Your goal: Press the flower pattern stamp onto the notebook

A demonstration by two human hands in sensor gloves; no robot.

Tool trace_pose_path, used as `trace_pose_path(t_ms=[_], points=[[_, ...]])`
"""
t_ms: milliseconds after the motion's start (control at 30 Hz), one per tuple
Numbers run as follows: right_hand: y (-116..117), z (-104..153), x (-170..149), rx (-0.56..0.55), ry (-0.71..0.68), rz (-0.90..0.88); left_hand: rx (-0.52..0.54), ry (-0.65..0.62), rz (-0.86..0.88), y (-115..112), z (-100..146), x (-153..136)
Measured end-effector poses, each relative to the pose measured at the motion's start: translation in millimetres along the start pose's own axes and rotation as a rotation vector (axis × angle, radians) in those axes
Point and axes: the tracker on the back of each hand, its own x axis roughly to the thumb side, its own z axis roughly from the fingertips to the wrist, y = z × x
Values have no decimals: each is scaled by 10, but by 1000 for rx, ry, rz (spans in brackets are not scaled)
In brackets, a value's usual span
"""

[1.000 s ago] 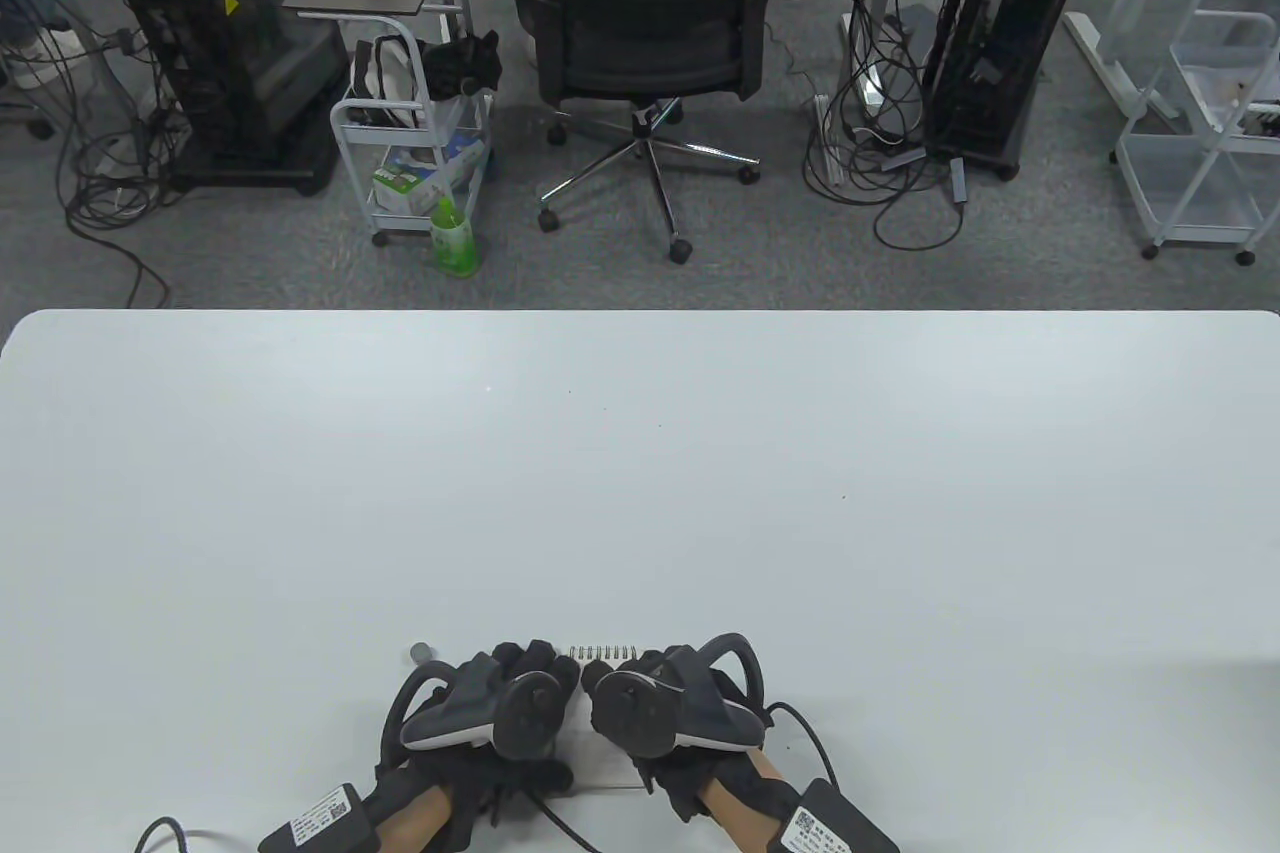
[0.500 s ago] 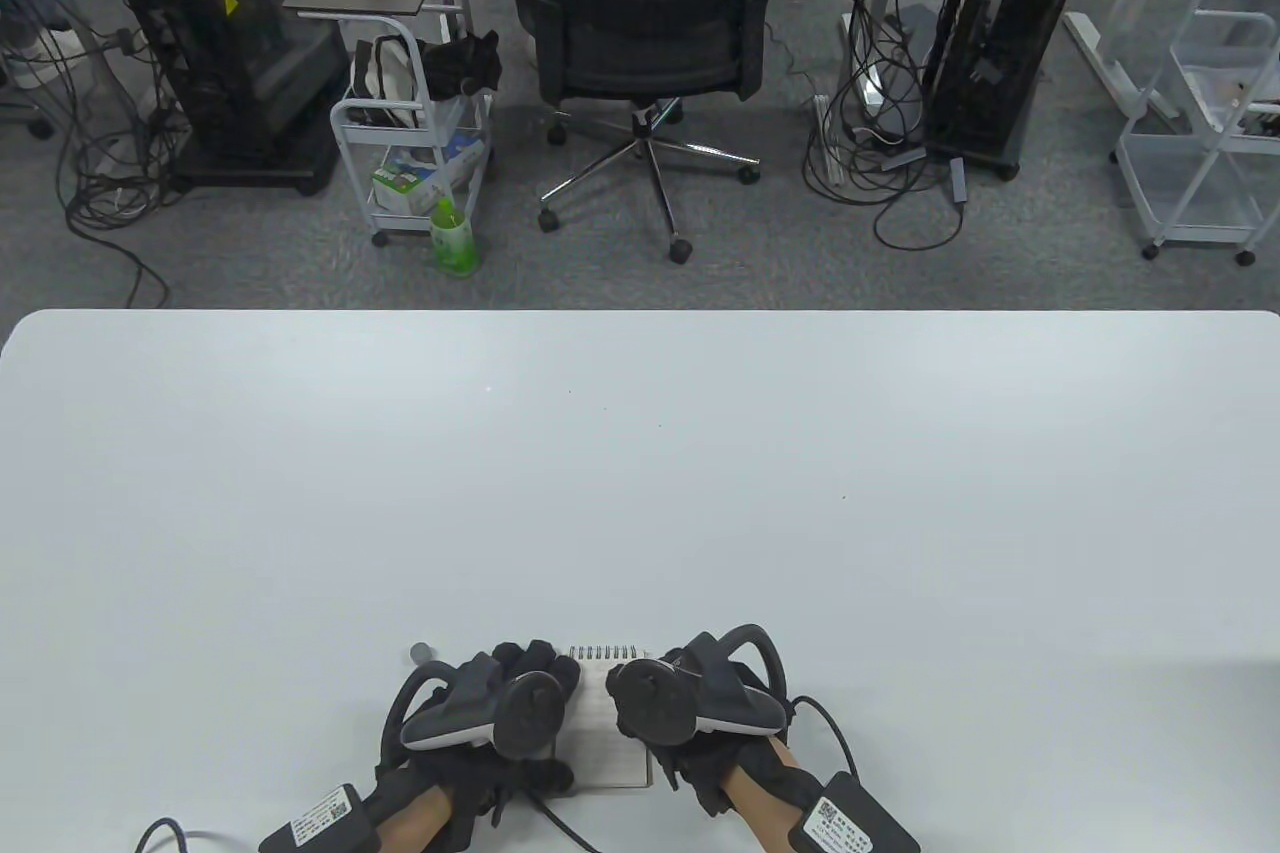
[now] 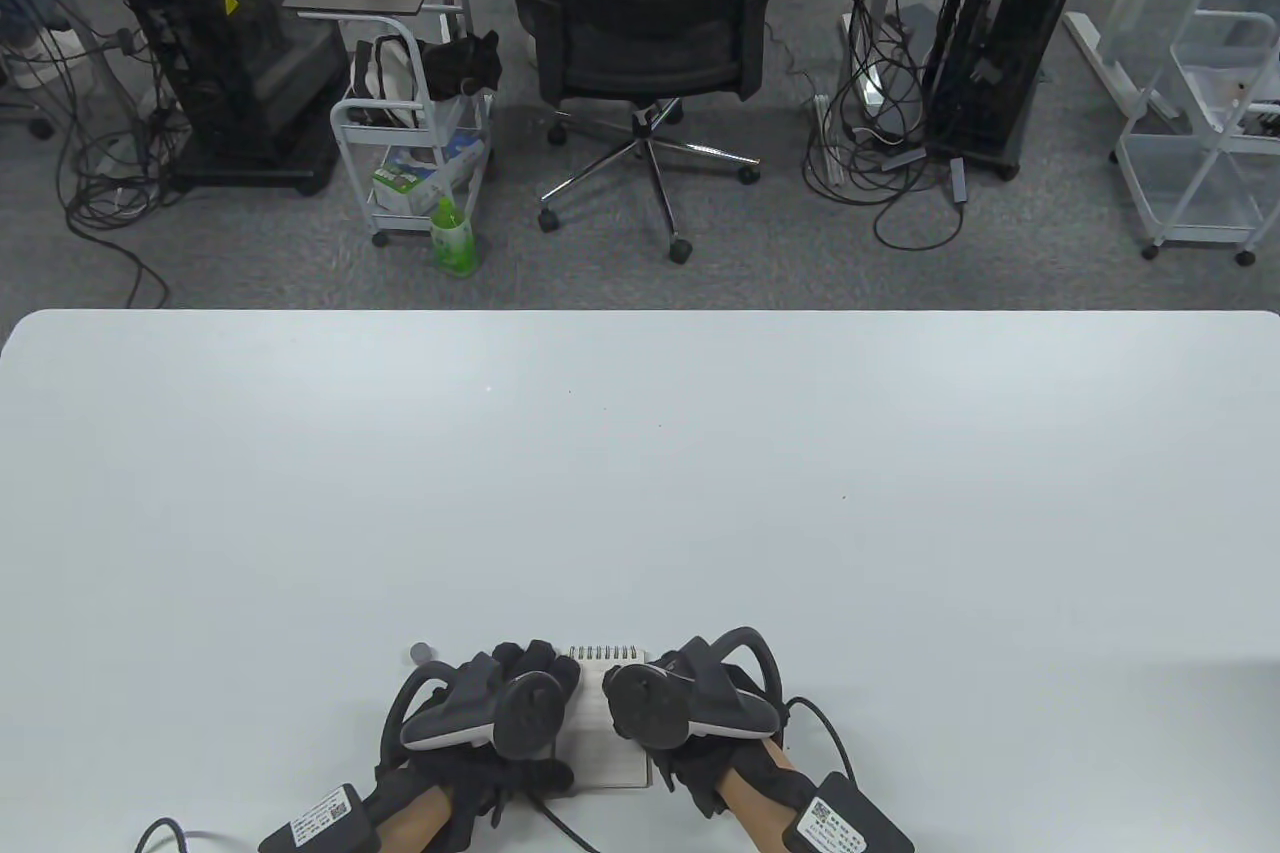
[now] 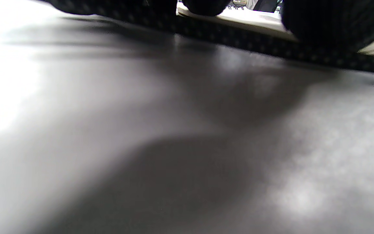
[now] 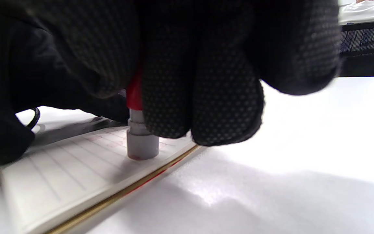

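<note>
A small spiral-bound notebook (image 3: pixel 610 728) lies open at the table's near edge, lined page up. My right hand (image 3: pixel 645 693) grips a stamp with a red body and grey base (image 5: pixel 142 143). The stamp stands upright with its base pressed on the lined page (image 5: pixel 60 169), close to the page's right edge. The tracker hides the stamp in the table view. My left hand (image 3: pixel 520 683) rests on the notebook's left side, holding nothing. In the left wrist view its fingertips (image 4: pixel 330 26) press on the notebook's edge (image 4: pixel 255 18).
A small grey cap (image 3: pixel 421 653) lies on the white table (image 3: pixel 640 493) just left of my left hand. Cables trail from both wrists off the near edge. An office chair (image 3: pixel 650 13) and carts stand beyond the far edge.
My right hand shifted to the right, uncovering more of the lined page, then settled slightly back left. My left hand has not moved.
</note>
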Motion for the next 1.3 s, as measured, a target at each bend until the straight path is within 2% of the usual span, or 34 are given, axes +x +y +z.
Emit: trace_pose_path(t_ms=[233,600,1300], points=[[7,-7,12,7,5,-8,0,0,0,0,0,0],[48,-46,26,76,0,-50,0,0,0,0,0,0],[77,-41,18,49,-10,-55,-7,2,1,-7,13,-11]])
